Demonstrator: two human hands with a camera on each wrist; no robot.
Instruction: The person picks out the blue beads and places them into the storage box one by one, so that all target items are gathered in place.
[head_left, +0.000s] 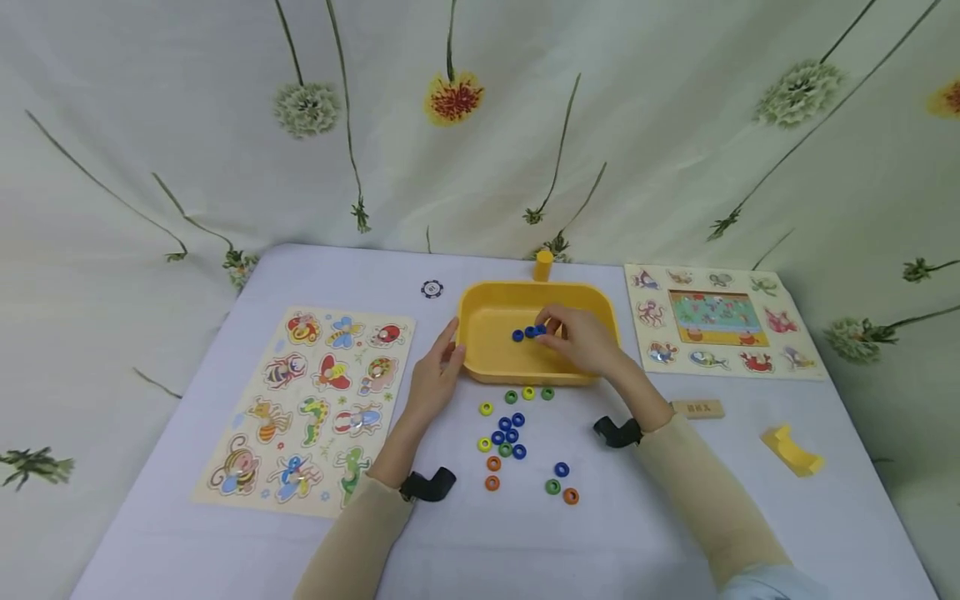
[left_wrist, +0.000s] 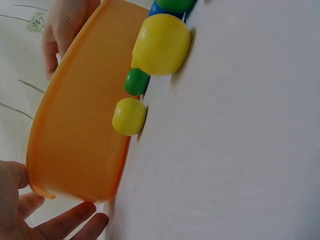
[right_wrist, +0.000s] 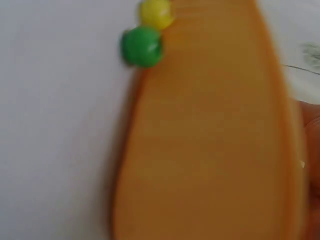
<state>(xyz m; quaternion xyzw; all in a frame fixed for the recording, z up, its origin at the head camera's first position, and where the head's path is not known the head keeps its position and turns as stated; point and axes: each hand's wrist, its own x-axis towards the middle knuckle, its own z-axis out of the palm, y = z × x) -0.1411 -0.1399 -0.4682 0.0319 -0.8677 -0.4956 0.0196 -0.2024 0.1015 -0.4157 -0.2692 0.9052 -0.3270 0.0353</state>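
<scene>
My right hand (head_left: 581, 337) is inside the yellow tray (head_left: 480, 372), its thumb and forefinger pinching a blue bead (head_left: 541, 330). Two more blue beads (head_left: 517, 336) are just left of those fingertips. At the tray's left end, my left hand (head_left: 435, 375) rests with its fingers extended. In the left wrist view the fingers (left_wrist: 67, 221) of this hand touch the tray's outer wall (left_wrist: 80, 150), with the thumb by the rim. The right wrist view mostly shows the tray's wall (right_wrist: 205, 135), and the pinched bead is hidden there.
Loose blue, yellow, green and orange beads (head_left: 512, 435) lie in front of the tray. Picture boards lie left (head_left: 251, 417) and right (head_left: 630, 292). A yellow cylinder (head_left: 543, 267) and a round chip (head_left: 432, 289) are behind; a wooden block (head_left: 697, 408) and yellow curved piece (head_left: 792, 452) sit right.
</scene>
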